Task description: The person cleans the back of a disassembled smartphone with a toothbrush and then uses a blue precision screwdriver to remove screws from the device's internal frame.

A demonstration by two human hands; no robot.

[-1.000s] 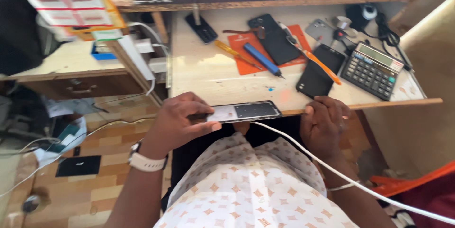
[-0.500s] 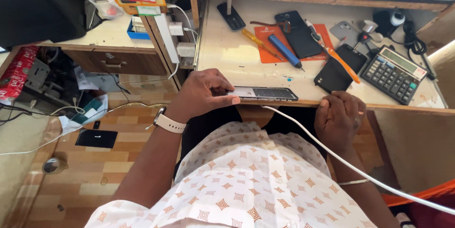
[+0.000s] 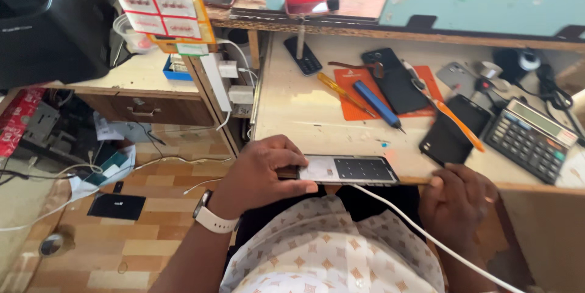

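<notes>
A person's left hand [image 3: 262, 174] grips a thin, rigid, likely slippery, fragile phone [image 3: 347, 170] by its end at the desk [image 3: 292, 110] edge; right hand [image 3: 454, 204] rests below, fingers curled, empty

phone [image 3: 347, 170] on desk [image 3: 292, 110] edge, calculator [image 3: 529, 139] right

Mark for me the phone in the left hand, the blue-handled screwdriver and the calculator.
Flat black smartphone with lit screen [image 3: 348, 170], head view, middle of the screen.
Blue-handled screwdriver [image 3: 375, 102], head view, middle of the handle.
Dark grey desk calculator [image 3: 529, 139], head view, centre of the keypad.
</notes>
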